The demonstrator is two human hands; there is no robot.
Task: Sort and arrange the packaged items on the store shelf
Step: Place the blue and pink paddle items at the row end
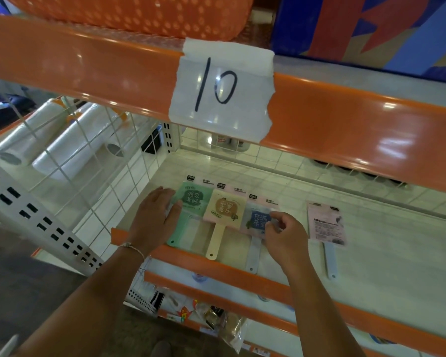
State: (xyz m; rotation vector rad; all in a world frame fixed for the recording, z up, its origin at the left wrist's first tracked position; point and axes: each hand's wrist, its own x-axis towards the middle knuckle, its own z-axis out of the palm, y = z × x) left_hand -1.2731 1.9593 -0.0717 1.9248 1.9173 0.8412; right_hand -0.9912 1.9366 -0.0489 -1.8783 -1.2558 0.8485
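Three packaged paddle fans lie side by side on the white shelf (386,253): a green one (193,199), a cream one (225,208) and a blue one (256,219). A fourth packet (326,225) lies face down, apart to the right, its handle pointing toward me. My left hand (156,215) rests flat with straight fingers on the left edge of the green fan. My right hand (285,233) pinches the right edge of the blue fan's packet between thumb and fingers.
An orange shelf rail (345,119) with a taped paper label "10" (220,86) hangs just above. A white wire grid (101,161) walls the left side and back. Rolls of plastic bags (70,140) lie beyond it. More goods sit on a lower shelf (211,315).
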